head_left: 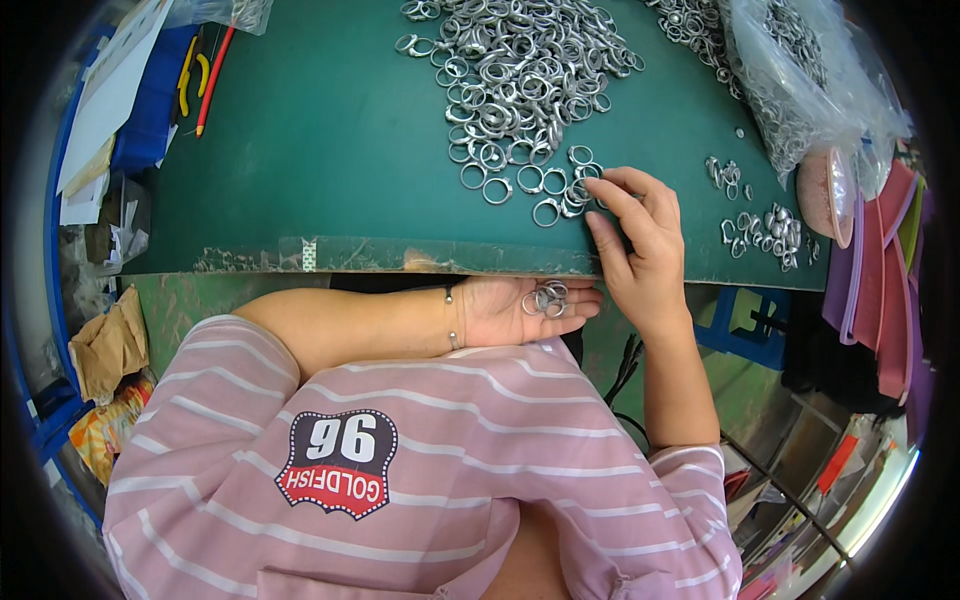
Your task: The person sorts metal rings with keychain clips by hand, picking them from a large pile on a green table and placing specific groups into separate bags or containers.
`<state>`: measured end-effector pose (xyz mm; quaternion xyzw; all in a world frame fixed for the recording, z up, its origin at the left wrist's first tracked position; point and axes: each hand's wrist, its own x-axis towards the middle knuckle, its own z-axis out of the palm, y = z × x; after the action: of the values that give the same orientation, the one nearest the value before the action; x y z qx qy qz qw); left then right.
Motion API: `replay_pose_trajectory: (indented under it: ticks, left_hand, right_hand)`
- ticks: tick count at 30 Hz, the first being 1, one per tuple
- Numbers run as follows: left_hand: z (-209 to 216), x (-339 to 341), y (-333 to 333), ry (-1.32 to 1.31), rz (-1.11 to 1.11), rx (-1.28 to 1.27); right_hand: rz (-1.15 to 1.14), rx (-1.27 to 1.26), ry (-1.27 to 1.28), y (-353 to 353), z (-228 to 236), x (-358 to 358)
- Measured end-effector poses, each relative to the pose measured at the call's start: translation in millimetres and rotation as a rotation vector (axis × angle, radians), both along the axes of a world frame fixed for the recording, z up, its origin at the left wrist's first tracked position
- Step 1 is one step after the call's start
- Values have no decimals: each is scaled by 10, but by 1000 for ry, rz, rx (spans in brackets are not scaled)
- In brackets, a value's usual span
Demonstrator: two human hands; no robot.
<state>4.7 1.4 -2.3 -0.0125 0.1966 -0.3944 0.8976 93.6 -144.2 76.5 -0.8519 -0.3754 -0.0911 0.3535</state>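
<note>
A large heap of silver metal rings [510,70] lies on the green table mat [320,130]. My right hand [640,245] rests on the mat's near edge, fingertips touching a few loose rings [565,190] at the edge of the heap. My left hand [525,308] is held palm up just below the table edge, cupped under the right hand, with several rings [547,298] lying in the palm. A thin bracelet sits on the left wrist [452,320].
A small group of metal pieces [765,232] lies at the right of the mat. Clear plastic bags of rings [790,80] and a pink bowl [828,190] stand far right. Pliers and a red pen [205,75] lie far left beside papers.
</note>
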Motion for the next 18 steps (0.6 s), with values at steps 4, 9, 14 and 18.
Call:
replay_pose_trajectory:
  ticks: [4, 9, 14, 18]
  left_hand:
    - [-2, 16, 0, -3, -7, -5]
    - [-14, 8, 2, 12, -12, -25]
    - [75, 26, 19, 13, -42, 95]
    - [32, 18, 30, -9, -40, 46]
  right_hand:
    - [28, -26, -54, 27, -40, 64]
    - [-23, 56, 40, -14, -28, 54]
    - [-51, 209, 313, -96, 3, -9]
    - [-9, 271, 441, -132, 50, -47]
